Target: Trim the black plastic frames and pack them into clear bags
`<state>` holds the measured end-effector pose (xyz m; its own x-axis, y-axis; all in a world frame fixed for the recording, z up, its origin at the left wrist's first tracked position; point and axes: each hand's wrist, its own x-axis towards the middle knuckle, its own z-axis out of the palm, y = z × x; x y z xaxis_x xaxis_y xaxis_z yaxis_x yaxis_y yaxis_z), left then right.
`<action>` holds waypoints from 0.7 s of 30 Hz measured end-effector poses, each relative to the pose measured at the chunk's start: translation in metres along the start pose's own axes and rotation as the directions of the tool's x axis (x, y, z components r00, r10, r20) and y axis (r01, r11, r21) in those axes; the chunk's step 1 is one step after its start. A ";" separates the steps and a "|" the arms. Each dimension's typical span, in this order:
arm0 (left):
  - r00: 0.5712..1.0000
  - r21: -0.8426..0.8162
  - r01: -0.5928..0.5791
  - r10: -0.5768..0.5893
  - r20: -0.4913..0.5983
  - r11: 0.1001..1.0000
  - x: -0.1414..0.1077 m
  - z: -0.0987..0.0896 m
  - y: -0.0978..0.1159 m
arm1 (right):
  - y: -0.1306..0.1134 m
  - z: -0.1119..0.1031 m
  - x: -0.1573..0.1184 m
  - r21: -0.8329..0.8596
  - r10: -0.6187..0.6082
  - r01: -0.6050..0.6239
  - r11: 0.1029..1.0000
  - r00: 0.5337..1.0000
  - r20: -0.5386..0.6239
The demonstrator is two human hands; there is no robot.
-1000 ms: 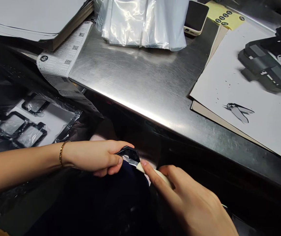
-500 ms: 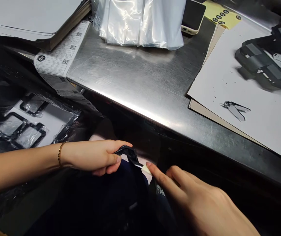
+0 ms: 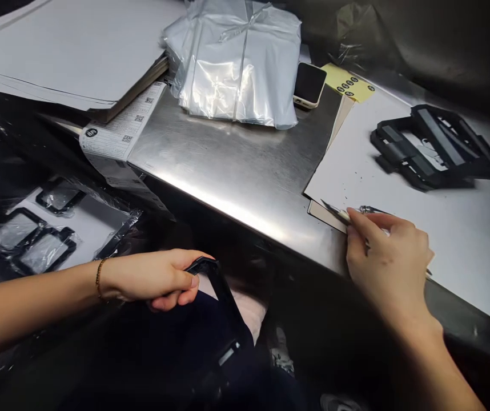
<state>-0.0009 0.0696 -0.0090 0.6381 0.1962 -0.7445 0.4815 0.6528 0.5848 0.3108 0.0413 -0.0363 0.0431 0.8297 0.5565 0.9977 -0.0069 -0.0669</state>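
Note:
My left hand (image 3: 159, 281) is closed around one corner of a black plastic frame (image 3: 224, 294), which hangs over my lap below the table edge. At the table's front edge, my right hand (image 3: 388, 265) pinches a craft knife (image 3: 334, 211) with a pale handle, its pointed blade facing left over the paper's corner. Just behind those fingers lie small nippers (image 3: 371, 209), mostly covered by the hand. Farther back on the white paper (image 3: 339, 162) rests a pile of black plastic frames (image 3: 437, 145).
A bundle of clear plastic bags (image 3: 236, 68) lies on the metal table (image 3: 211, 162), with a phone (image 3: 309, 84) and yellow sticker sheet (image 3: 348, 81) beside it. Large white sheets (image 3: 69, 51) are stacked at left above a label strip (image 3: 108, 140). Wrapped frames (image 3: 43, 248) sit lower left.
My right hand has moved from the frame up and right to the table edge, carrying the craft knife. My left hand still grips the frame, which now hangs lower. The view has shifted.

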 end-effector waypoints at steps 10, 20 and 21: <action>0.982 -0.075 -0.132 0.120 -0.148 0.988 -0.005 0.020 0.003 | -0.146 -0.023 -0.021 0.521 -0.420 0.407 0.750 0.902 -0.101; 0.974 -0.114 -0.157 0.135 -0.180 0.981 -0.016 0.023 -0.002 | -0.157 -0.006 -0.022 0.544 -0.423 0.432 0.719 0.894 -0.151; 0.974 -0.117 -0.163 0.142 -0.175 0.980 -0.016 0.023 -0.003 | -0.159 -0.008 -0.022 0.548 -0.422 0.430 0.717 0.894 -0.150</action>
<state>0.0010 0.0480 0.0084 0.5850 0.4114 -0.6989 0.2973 0.6930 0.6568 0.1518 0.0199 -0.0317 -0.3744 0.6614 0.6499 0.7059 0.6578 -0.2628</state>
